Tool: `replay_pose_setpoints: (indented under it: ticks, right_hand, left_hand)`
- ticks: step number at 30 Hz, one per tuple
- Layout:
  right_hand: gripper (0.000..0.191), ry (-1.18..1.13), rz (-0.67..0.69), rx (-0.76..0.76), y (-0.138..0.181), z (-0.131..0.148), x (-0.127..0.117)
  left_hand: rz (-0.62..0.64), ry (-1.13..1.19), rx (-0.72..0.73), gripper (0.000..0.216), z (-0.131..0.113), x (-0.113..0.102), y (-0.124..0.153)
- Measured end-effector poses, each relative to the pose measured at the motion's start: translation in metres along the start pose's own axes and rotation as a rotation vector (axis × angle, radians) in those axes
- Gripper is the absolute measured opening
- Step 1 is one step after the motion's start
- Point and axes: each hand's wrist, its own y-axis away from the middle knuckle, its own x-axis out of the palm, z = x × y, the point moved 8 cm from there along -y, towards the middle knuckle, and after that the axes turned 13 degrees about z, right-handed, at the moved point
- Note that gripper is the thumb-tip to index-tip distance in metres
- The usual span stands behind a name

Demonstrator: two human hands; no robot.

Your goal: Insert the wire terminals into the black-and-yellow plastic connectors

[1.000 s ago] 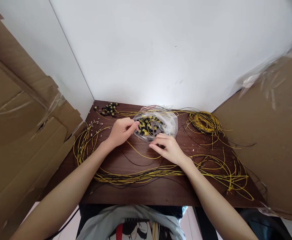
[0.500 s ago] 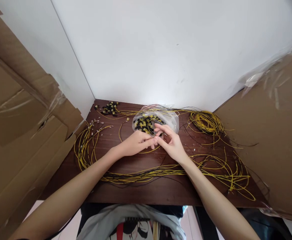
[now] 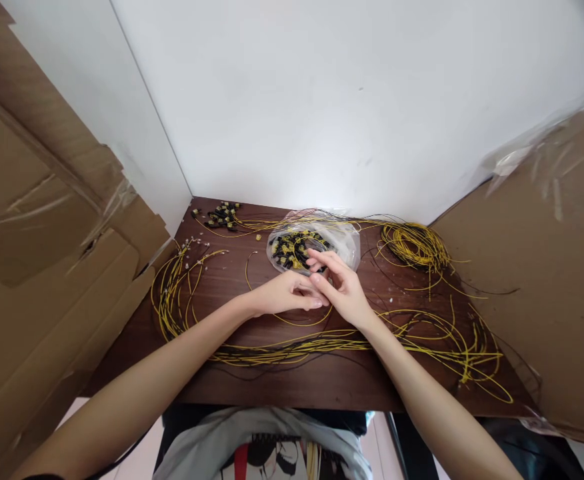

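Observation:
My left hand (image 3: 286, 295) and my right hand (image 3: 341, 288) meet fingertip to fingertip over the middle of the dark wooden table (image 3: 292, 383). Both pinch together around something too small to name; a thin yellow wire (image 3: 297, 321) loops from under them. Just behind the fingers lies a clear plastic bag (image 3: 317, 245) holding several small black and yellow connectors.
Yellow wire bundles lie at the left (image 3: 172, 297), across the front (image 3: 292, 350) and at the right (image 3: 465, 347), with a coil (image 3: 415, 245) at the back right. A pile of connectors (image 3: 222, 215) sits back left. Cardboard sheets (image 3: 47, 233) (image 3: 547, 267) flank the table; a white wall stands behind.
My left hand left the bag's edge and came right and nearer to me. My right hand rose off the table, and the fingertips of both now pinch together.

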Motion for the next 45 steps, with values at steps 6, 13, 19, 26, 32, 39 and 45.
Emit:
replay_pose_setpoints:
  ticks: [6,13,19,26,32,39,45]
  right_hand:
    - [0.032,0.039,-0.002,0.053,0.001,-0.004,-0.013]
    - [0.037,0.037,-0.004,0.051,0.002,-0.004,-0.015]
    - [0.038,0.134,-0.002,0.067,0.002,-0.001,-0.02]
    - [0.037,0.397,0.077,0.15,0.004,-0.007,-0.023]
    - [0.042,0.333,0.084,0.154,0.003,-0.006,-0.02]
    - [0.038,-0.003,-0.034,0.174,0.005,-0.016,-0.025]
    - [0.036,-0.126,-0.087,0.147,0.006,-0.017,-0.022]
  left_hand:
    - [-0.07,0.13,-0.049,0.033,0.003,-0.005,0.001]
    - [-0.011,0.21,-0.07,0.068,0.001,0.005,0.001]
    - [0.042,0.352,-0.069,0.076,0.004,0.009,0.004]
    - [0.061,0.438,-0.044,0.069,0.003,0.007,0.004]
    - [-0.012,0.472,-0.053,0.054,0.002,0.004,0.003]
    - [-0.159,0.311,-0.07,0.032,0.01,-0.008,0.005]
    - [-0.064,0.244,-0.122,0.043,0.009,0.0,0.004]
